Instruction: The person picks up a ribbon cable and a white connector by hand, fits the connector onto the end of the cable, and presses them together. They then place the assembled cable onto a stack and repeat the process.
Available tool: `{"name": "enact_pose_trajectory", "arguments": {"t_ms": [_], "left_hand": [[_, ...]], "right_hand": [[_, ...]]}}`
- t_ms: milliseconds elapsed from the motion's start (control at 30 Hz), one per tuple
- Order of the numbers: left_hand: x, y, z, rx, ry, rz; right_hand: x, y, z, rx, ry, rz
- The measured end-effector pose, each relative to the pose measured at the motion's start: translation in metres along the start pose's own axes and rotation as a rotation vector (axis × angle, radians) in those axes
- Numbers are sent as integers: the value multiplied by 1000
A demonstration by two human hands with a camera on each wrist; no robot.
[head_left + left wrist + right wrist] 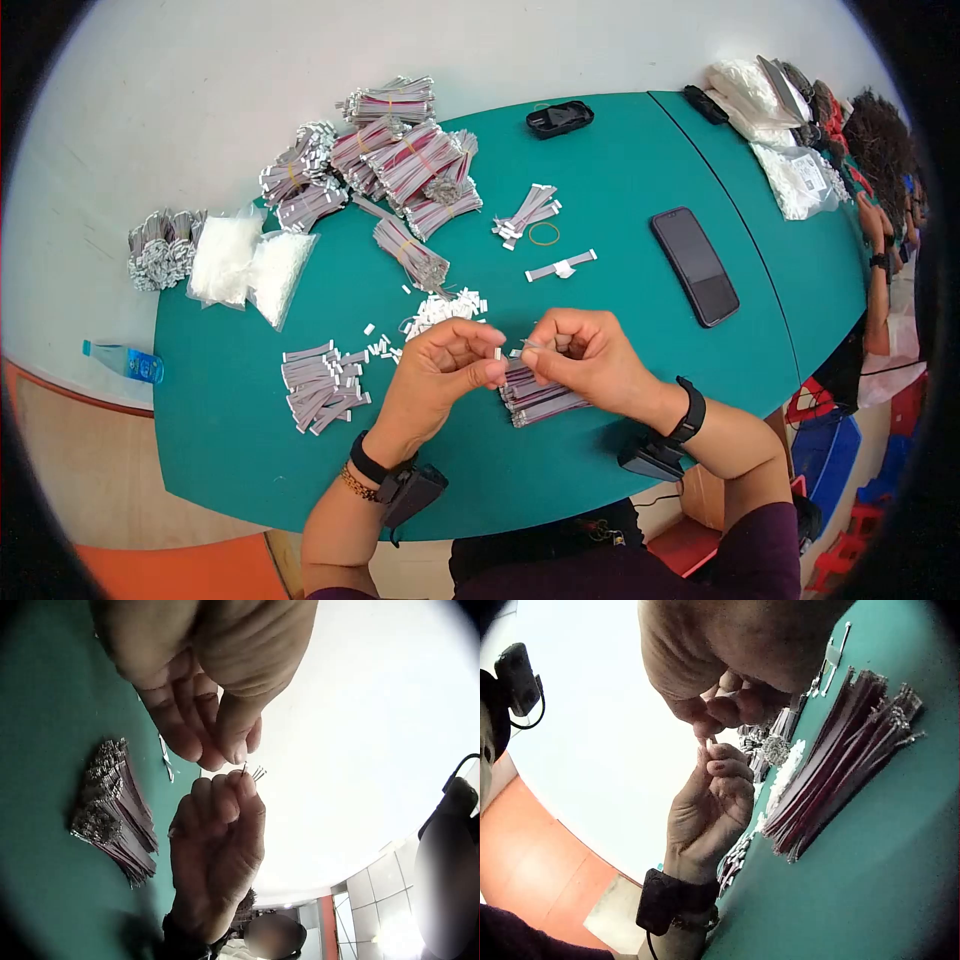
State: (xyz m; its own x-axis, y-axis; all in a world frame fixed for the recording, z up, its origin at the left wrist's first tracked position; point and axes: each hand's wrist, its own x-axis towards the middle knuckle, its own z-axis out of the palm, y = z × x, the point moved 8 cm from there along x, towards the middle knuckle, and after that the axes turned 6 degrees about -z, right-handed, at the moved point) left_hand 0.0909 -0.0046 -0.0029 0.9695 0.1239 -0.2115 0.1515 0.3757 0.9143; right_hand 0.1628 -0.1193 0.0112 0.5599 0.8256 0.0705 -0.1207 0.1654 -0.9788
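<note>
My left hand (pixel 438 372) pinches a small white connector housing (pixel 497 353) between thumb and forefinger. Close beside it, my right hand (pixel 592 358) pinches a ribbon cable, most of it hidden by the fingers. Its bare wire ends (pixel 259 774) fan out past the fingertips in the left wrist view. Both hands are held over the green table (pixel 450 500), fingertips nearly meeting. Below the right hand lies a pile of grey and purple ribbon cables (pixel 832 765). Loose white housings (pixel 445 308) are heaped just beyond the left hand.
Cables with white ends (pixel 322 388) lie left of the hands. Banded cable bundles (pixel 410 155) are stacked at the back, near bags of white parts (pixel 225 258). A phone (pixel 695 265) lies to the right, and a rubber band (pixel 544 234) beyond the hands. Another person's arm (pixel 877 290) shows far right.
</note>
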Motion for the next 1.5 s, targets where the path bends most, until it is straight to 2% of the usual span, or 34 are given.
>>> {"name": "enact_pose_trajectory", "arguments": {"t_ms": [200, 300, 400, 500, 700, 1500], "left_hand": [[2, -5, -3, -42, -15, 17], [0, -7, -1, -54, 3, -40], [0, -5, 2, -62, -17, 33], [0, -9, -1, -86, 0, -49], [-1, -9, -3, -89, 30, -69], [-4, -1, 4, 9, 24, -8]], "right_hand": [[1, 1, -1, 2, -6, 6], [1, 4, -2, -14, -11, 7], [1, 7, -2, -23, -17, 7], [1, 5, -2, -17, -7, 1], [1, 3, 0, -34, -26, 20], [-1, 4, 5, -20, -70, 33]]}}
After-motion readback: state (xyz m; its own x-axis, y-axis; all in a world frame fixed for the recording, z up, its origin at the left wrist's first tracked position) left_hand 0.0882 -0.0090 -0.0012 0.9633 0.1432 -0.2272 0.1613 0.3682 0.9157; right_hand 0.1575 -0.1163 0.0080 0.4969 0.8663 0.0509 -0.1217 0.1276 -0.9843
